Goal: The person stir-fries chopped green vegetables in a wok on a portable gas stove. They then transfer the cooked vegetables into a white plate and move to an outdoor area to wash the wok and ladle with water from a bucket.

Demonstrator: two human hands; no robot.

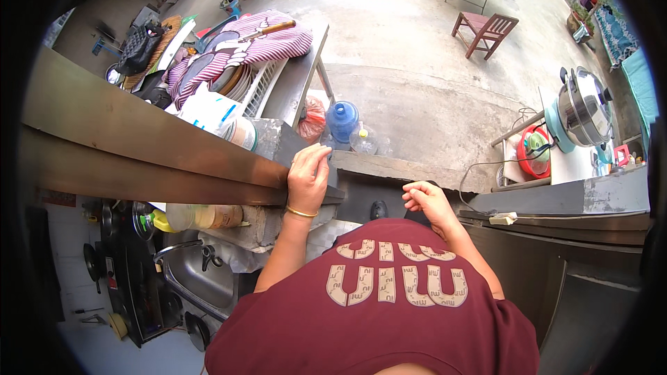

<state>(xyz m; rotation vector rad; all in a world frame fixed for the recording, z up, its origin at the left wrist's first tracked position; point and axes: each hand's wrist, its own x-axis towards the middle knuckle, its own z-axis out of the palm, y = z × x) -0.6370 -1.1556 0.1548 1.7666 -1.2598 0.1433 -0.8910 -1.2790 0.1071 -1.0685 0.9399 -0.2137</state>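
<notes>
My left hand (308,174), with a gold bangle (302,212) at the wrist, is raised beside the end of a brown metal door frame (245,177). Its fingers are loosely bent, and I see nothing in them; whether it touches the frame, I cannot tell. In front of my body, my right hand (430,203) hangs half curled, also with nothing visible in it. Between the two hands lies a dark doorway floor (365,192), where the tip of a dark shoe (379,210) shows. A concrete step edge (401,169) crosses just beyond.
A blue water-cooler bottle (342,117) and a clear plastic jug (363,139) stand past the step. At left, a metal table (292,94) bears a dish rack (259,88) under striped cloth. A steamer pot (583,109) is at right, its cord (469,169) trailing. A wooden chair (484,31) stands outside.
</notes>
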